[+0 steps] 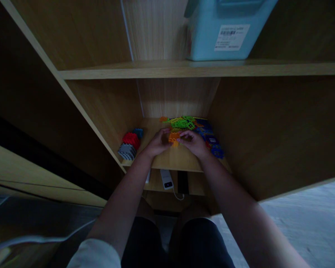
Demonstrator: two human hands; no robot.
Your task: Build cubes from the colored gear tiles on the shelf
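Note:
An orange interlocking plastic piece is held between my two hands over the middle shelf. My left hand curls in from the left, its fingertips and thumb at the piece's left side. From the right, my right hand grips the other side with bent fingers. Just behind lie green interlocking pieces, joined with some yellow and orange ones. Blue pieces lie to the right of my right hand. Left of my left hand sit a red block and a grey ridged block, with a dark blue piece behind.
A light blue bin with a label stands on the upper shelf. Below my hands, a white power strip with a cord and a black flat object lie on the lower shelf. Wooden side walls enclose both sides.

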